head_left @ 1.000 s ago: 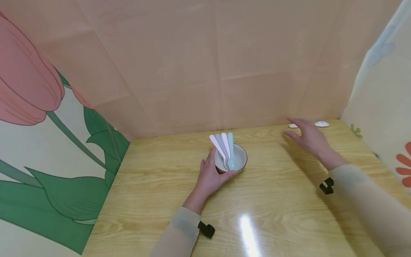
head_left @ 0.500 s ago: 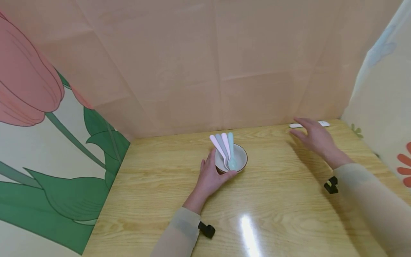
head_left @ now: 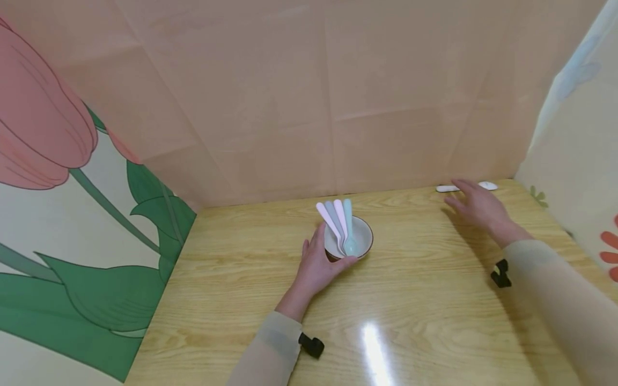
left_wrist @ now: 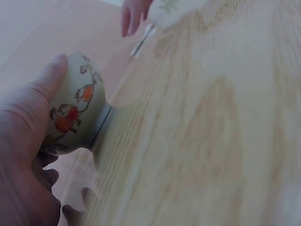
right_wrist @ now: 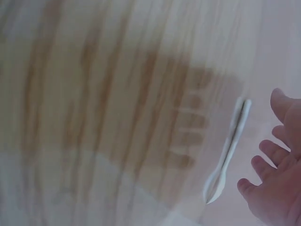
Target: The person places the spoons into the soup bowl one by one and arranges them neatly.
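My left hand [head_left: 317, 266] grips the near left side of a small bowl [head_left: 365, 236], thumb along the front rim. In the left wrist view the bowl [left_wrist: 77, 106] shows a pale outside painted with orange fruit on a branch. Several spoons [head_left: 339, 225], pink, grey and light blue, lean in it with their handles up toward the back. At the back right, my right hand [head_left: 480, 208] hovers over a white spoon [head_left: 488, 185] lying along the table's back edge. In the right wrist view its fingers [right_wrist: 267, 153] are spread beside the spoon, holding nothing.
The wood-grain table [head_left: 232, 300] meets a peach cloth backdrop [head_left: 260, 134] at its back edge. A printed panel with green leaves [head_left: 111, 289] stands on the left, and a pale flowered panel [head_left: 579, 177] on the right.
My right hand has shifted slightly to the right above the white spoon and lowered a little, uncovering more of its handle. The left hand and bowl stay in place.
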Motion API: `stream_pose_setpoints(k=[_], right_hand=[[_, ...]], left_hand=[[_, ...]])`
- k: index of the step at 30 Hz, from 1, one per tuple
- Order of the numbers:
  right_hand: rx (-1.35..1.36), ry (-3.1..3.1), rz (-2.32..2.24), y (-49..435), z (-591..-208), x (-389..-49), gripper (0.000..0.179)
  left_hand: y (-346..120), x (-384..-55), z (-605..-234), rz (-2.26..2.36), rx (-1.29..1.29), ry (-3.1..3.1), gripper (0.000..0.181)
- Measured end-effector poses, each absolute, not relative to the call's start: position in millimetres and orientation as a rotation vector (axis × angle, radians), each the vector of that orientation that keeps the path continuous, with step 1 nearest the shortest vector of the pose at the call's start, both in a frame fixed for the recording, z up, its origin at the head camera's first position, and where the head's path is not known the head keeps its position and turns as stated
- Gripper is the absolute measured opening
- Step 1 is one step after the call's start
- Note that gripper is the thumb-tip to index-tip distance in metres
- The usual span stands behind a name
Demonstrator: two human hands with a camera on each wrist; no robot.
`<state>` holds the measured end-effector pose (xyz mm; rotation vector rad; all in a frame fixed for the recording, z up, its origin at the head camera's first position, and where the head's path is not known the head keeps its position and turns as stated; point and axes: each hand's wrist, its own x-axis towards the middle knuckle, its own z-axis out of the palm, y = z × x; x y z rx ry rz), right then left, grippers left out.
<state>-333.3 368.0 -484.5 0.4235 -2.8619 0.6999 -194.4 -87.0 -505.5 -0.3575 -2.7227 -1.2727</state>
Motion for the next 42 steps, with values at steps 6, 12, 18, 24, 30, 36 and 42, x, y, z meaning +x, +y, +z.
stream_pose_setpoints(k=[6,12,18,24,30,36,42], right_hand=[[0.499,-2.925,0.67,375,-491,-341,0.073],[0.51,-2.977,0.596,378,-495,-342,0.077],[0.49,-3.021,0.521,378,-496,-341,0.077],[0.488,-3.058,0.457,378,-496,-340,0.077],[0.498,-3.057,0.462,379,-500,-341,0.076],[0.519,-3.054,0.465,376,-500,-336,0.074],[0.534,-3.078,0.463,368,-495,-330,0.073]], left_hand=[[-86,-194,-506,-1.273,-0.362,-2.712,0.114],[-85,-193,-506,-1.264,-0.373,-2.717,0.115],[-84,-193,-506,-1.262,-0.365,-2.729,0.115],[-84,-192,-505,-1.263,-0.369,-2.73,0.115],[-83,-193,-505,-1.276,-0.37,-2.722,0.114],[-83,-194,-507,-1.27,-0.372,-2.718,0.115],[-82,-195,-507,-1.262,-0.378,-2.714,0.116]])
